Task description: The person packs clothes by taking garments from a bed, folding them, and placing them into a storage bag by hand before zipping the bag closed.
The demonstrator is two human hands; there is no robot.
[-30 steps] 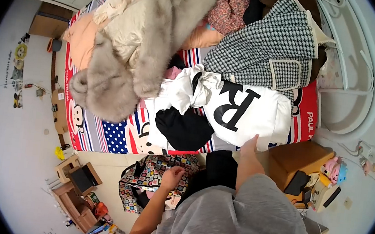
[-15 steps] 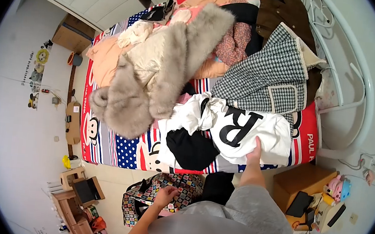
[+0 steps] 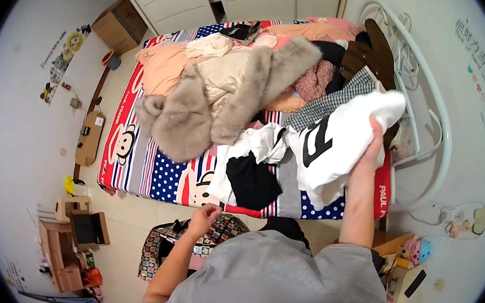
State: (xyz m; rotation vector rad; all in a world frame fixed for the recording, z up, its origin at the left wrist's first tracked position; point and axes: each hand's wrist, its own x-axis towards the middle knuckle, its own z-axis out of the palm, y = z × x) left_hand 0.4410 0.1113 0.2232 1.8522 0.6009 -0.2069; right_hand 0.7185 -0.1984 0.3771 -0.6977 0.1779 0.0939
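Observation:
A white garment with black lettering (image 3: 336, 143) is lifted off the bed at its right end, gripped by my right hand (image 3: 371, 149). Its left part lies bunched beside a black cloth (image 3: 251, 181) near the bed's front edge. My left hand (image 3: 206, 217) is in front of that edge, above a patterned bag (image 3: 220, 229), with its fingers curled together; whether something small is between them cannot be made out. Behind the white garment lies a houndstooth jacket (image 3: 322, 106), partly covered by it. A grey fur coat (image 3: 184, 122) spreads over the bed's left half.
The bed (image 3: 141, 168) has a white metal headboard (image 3: 439, 135) at the right. Peach pillows (image 3: 165, 74) and a brown garment (image 3: 373, 62) lie farther back. A cardboard box (image 3: 119, 26) stands at the back left, and a small cabinet with plush toys (image 3: 414, 250) at the right.
My right hand has raised the lettered end of the white garment up and to the right, over the houndstooth jacket. My left hand has moved up from the bag towards the bed's edge.

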